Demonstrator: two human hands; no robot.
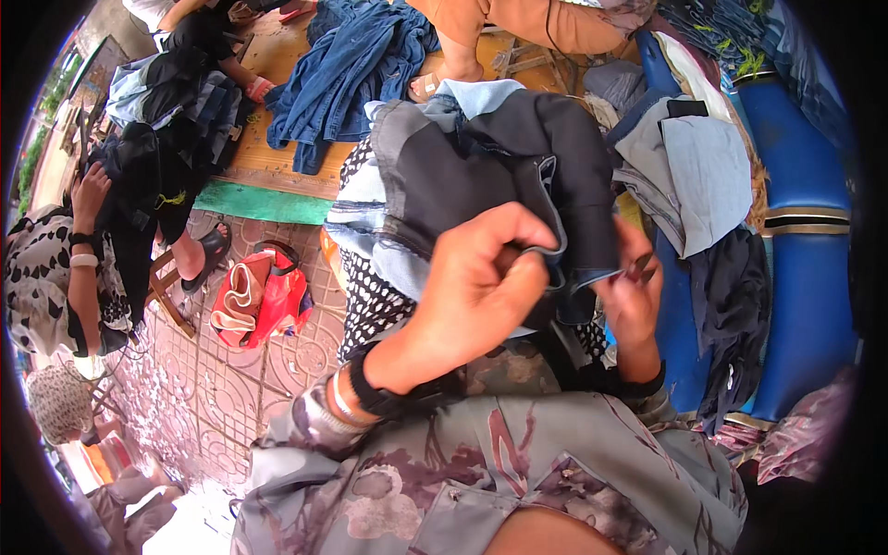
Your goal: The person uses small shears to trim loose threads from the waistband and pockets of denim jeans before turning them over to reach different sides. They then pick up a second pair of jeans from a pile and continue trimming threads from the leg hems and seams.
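A black denim garment with pale blue and grey parts [425, 166] lies bunched across my lap. My left hand [481, 287] is closed in a pinch on a folded edge of it, which stands up in a curved lip. To the right, my right hand [634, 301] is at the garment's lower right edge with its fingers curled together. Something small and dark shows between those fingers, too blurred to name. Beneath the garment is black cloth with white dots [370, 287].
Blue jeans [347, 69] lie on a wooden board [250, 153] ahead. A blue padded seat [800, 305] with grey and black garments [684, 166] is at the right. On the paving sits a red bag [277, 296]. Other people sit at the left and ahead; one handles dark garments [139, 171].
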